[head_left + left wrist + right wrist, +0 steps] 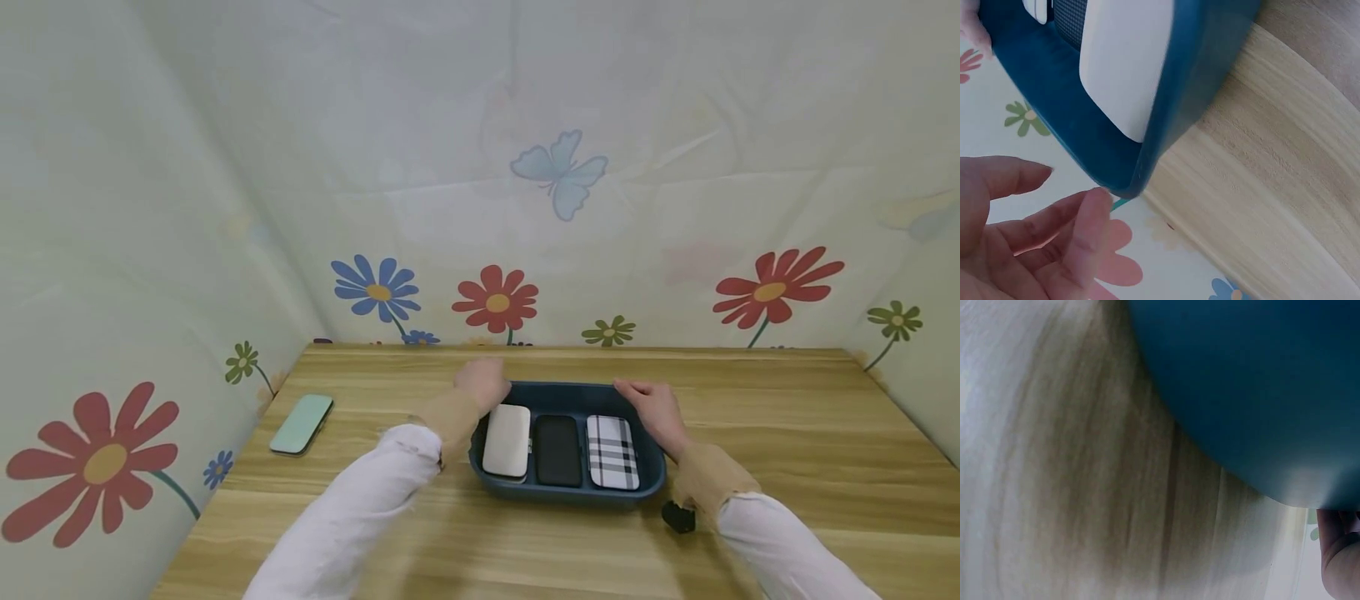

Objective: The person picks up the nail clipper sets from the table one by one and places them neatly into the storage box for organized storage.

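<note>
A dark blue oblong tray (570, 493) stands on the table with three slim cases side by side: a cream case (507, 440), a black case (558, 451) and a plaid case (612, 452). My left hand (483, 383) is at the tray's far left corner; in the left wrist view a fingertip touches the corner and the thumb stands apart from it. At the far right corner my right hand (656, 412) touches the rim. In the right wrist view its fingers (1335, 537) are mostly hidden by the tray wall.
A mint green case (302, 425) lies near the table's left edge. Flowered sheeting (637, 250) hangs behind the wood-grain table (787, 433) and along its sides. A small black device (678, 517) is at my right wrist.
</note>
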### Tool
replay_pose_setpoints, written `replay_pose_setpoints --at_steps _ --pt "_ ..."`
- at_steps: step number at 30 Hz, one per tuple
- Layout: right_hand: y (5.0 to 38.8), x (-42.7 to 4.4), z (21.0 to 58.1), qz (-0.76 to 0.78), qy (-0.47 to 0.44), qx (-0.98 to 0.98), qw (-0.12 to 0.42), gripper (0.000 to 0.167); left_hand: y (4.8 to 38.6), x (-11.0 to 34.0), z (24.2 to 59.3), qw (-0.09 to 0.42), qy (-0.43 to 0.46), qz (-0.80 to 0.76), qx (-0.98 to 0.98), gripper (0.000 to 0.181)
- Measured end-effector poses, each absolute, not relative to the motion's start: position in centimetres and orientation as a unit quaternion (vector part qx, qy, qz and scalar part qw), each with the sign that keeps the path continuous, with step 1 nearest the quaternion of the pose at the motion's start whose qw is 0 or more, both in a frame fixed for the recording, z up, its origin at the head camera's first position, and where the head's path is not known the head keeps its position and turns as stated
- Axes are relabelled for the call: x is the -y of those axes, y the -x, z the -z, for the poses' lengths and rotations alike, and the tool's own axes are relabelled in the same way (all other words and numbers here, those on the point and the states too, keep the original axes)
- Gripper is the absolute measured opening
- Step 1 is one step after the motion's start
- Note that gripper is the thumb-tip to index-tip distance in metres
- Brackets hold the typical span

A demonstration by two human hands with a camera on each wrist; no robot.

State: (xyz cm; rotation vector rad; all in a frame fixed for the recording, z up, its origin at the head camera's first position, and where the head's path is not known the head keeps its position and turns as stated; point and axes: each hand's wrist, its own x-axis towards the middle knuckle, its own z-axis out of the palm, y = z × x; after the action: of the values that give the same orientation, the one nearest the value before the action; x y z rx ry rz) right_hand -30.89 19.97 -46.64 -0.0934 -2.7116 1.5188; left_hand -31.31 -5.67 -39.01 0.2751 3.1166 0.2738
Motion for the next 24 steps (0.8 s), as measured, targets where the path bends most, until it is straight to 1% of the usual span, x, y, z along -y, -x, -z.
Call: replay_pose_setpoints --at_steps 5,9,17,20,24 --pt "30.8 -20.0 46.6 -0.486 0.028 0.873 0.019 0.059 31.5 6.6 39.0 -0.033 -0.117 -0.101 -0.987 0.019" --pt "30.9 -20.0 46.5 -0.485 0.033 0.874 0.017 0.058 31.7 7.7 39.5 -0.034 -0.114 -0.126 -0.985 0.019" --pt "30.9 -20.0 46.5 -0.480 0.028 0.876 0.019 0.058 32.1 10.0 40.5 -0.036 -0.078 -0.155 -0.984 0.025" --pt "30.9 -20.0 46.5 -0.479 0.028 0.877 0.018 0.059 32.1 10.8 40.7 -0.035 -0.066 -0.151 -0.986 0.024" --pt "30.8 -19.9 46.4 -0.480 0.030 0.876 0.017 0.059 32.0 11.9 41.2 -0.048 -0.060 -0.137 -0.988 0.022"
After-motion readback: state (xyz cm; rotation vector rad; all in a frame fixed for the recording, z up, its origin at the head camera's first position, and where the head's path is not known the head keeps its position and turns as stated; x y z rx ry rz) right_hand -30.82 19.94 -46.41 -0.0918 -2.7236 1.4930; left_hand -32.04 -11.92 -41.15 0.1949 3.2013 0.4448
